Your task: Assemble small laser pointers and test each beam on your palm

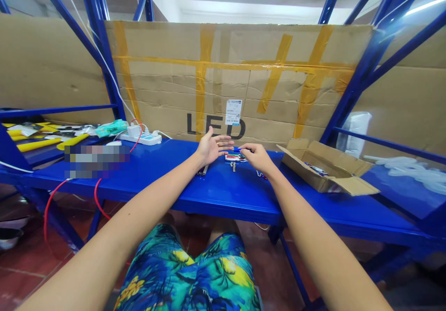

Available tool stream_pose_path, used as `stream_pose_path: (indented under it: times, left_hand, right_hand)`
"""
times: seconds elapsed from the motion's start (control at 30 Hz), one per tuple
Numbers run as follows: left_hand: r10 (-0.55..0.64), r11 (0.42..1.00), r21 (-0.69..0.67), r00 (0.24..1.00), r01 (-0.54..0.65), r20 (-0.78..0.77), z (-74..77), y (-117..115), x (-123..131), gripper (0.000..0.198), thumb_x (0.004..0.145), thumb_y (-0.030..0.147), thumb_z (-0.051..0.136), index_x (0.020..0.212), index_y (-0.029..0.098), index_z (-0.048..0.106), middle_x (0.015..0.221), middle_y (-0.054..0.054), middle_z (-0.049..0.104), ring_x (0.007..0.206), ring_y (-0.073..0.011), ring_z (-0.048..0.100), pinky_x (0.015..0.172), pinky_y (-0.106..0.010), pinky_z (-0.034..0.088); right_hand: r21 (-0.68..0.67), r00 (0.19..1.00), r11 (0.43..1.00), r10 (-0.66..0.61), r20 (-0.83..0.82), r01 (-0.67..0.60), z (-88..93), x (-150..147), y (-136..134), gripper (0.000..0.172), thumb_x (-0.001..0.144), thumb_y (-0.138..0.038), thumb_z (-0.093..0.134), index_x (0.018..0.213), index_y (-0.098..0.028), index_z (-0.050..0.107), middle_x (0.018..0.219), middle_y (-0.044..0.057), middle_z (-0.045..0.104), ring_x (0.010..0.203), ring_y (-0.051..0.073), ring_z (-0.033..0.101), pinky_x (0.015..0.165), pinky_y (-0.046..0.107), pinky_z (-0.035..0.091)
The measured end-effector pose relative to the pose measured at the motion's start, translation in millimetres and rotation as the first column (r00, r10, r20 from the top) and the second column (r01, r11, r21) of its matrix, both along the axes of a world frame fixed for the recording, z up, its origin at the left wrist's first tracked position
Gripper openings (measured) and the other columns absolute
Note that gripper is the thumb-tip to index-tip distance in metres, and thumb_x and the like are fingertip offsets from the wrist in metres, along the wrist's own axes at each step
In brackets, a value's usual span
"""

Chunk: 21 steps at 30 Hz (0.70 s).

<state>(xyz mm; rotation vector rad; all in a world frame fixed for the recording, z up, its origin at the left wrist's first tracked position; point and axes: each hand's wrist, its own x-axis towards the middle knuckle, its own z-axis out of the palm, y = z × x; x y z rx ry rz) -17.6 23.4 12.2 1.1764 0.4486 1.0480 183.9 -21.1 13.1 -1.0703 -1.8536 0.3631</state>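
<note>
We see the left hand spread open, palm up and empty, beside small metal parts on the blue surface; the right hand pinches one, seemingly sorting them.

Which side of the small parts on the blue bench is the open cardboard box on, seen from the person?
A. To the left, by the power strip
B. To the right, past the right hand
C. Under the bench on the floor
B: the open cardboard box lies on the blue bench to the right of the right hand and the small parts.
</note>
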Motion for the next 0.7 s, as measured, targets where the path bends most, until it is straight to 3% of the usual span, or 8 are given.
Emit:
stream_pose_path:
  times: [0.47,0.7]
  left_hand:
    - [-0.006,1.0,-0.001,1.0,0.006,-0.004,-0.3,-1.8,1.7,0.078,0.089,0.074,0.022,0.102,0.012,0.067,0.112,-0.02,0.07,0.106,-0.0333,0.065,0.084,-0.042,0.05]
    - [-0.003,1.0,-0.002,1.0,0.003,-0.005,0.4,-2.1,0.6,0.081,0.088,0.076,0.02,0.104,0.011,0.067,0.115,-0.021,0.069,0.108,-0.0339,0.065,0.085,-0.042,0.049]
  right_hand:
    - [0.029,1.0,0.999,-0.03,-0.008,0.03,1.0,-0.5,-2.0,0.026,0.072,-0.034,0.054,0.07,-0.013,0.069,0.062,0.003,0.063,0.06,0.016,0.051,0.06,0.029,0.039]
    - [0.032,0.997,0.997,-0.067,-0.043,0.069,2.5,0.5,-3.2,0.027,0.07,-0.034,0.054,0.073,-0.013,0.071,0.062,0.003,0.063,0.059,0.016,0.05,0.059,0.029,0.04]
